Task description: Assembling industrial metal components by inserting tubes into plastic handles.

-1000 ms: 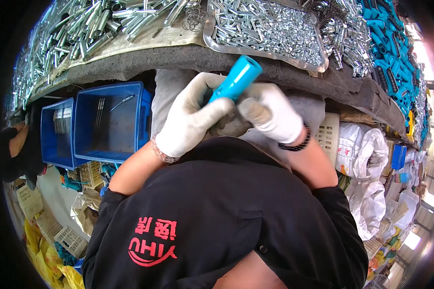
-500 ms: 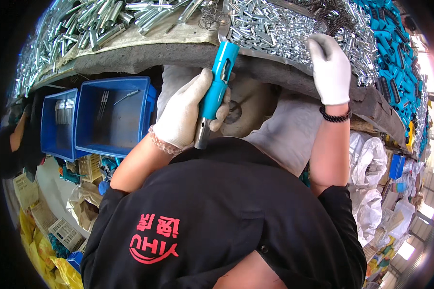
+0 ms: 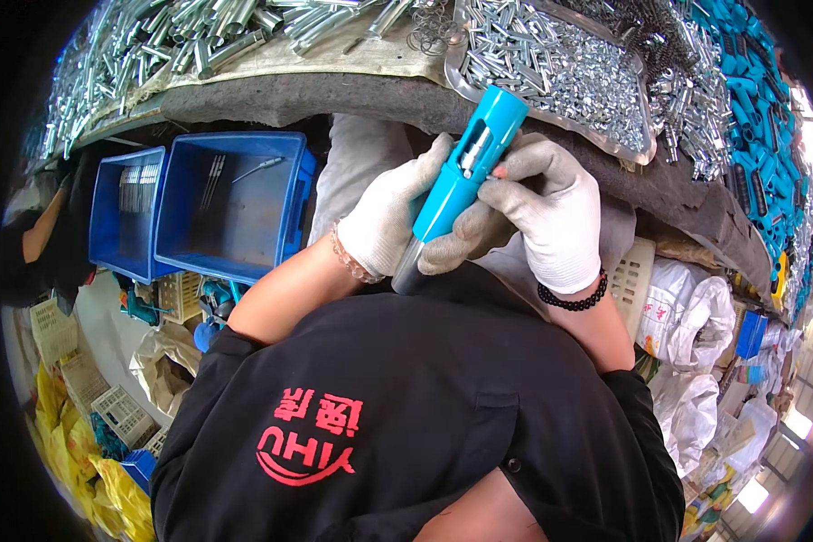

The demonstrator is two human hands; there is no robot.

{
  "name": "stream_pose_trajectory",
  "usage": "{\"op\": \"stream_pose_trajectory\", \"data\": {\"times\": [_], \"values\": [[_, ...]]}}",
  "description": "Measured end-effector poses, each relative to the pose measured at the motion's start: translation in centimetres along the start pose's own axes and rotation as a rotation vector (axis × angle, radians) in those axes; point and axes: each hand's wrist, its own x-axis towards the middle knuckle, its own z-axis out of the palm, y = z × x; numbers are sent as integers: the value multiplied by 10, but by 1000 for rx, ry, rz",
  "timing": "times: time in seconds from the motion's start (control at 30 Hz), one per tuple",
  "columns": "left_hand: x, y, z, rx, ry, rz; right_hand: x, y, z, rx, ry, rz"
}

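Note:
My left hand, in a white glove, is closed around a teal plastic cylindrical housing. A long window in the housing shows metal parts inside. From its lower end a grey metal tube sticks out toward my body. My gloved right hand is beside the housing, thumb and forefinger pinched together at the edge of the window. Whatever the pinch holds is too small or hidden to make out. Just beyond the housing lies a tray heaped with small metal pieces.
Metal tubes are piled on the cloth-covered bench at the far left. Springs and teal plastic parts lie toward the right. Two blue bins with thin metal rods stand at left. Another person's arm shows at the left edge.
My right hand has come from the small metal pieces down to the housing and now pinches at its window. My left hand has shifted slightly right, tilting the housing further.

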Motion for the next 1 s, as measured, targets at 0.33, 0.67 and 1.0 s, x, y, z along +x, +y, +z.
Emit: {"op": "stream_pose_trajectory", "data": {"times": [0.33, 0.67, 1.0], "values": [[-6, 20, 21, 613, -73, 91, -5, 10, -10, 590, -324, 551], [23, 37, 39, 369, 66, 459, 4, 18, 25, -573, -259, 14], [1, 49, 39, 481, 147, 833, 22, 7, 40, -111, -396, 124]]}}
